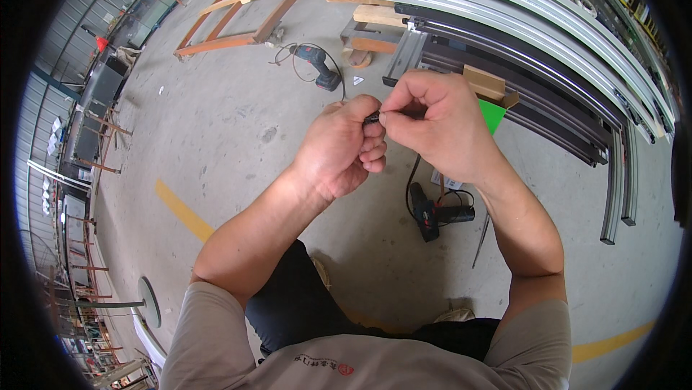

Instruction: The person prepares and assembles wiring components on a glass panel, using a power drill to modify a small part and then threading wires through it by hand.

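In front of me my left hand (337, 143) is closed, with a small black piece (372, 119) held between thumb and curled fingers. My right hand (438, 120) pinches at the end of that piece, thumb and forefinger together; what lies between its fingertips is too small to make out. The two hands meet there, raised above the floor. Below my right hand a black cordless power tool (425, 213) lies on the floor with a dark cable (411, 187) beside it. Beyond my left hand lies a dark cordless drill (317, 65) with a thin cord looped around it.
Long metal profiles (533, 65) are stacked on wooden blocks (378, 15) at the far right. An open cardboard box (484, 81) and a green sheet (492, 114) sit past my right hand. A brown frame (216, 47) lies at the back left. Yellow lines (182, 210) mark the concrete floor.
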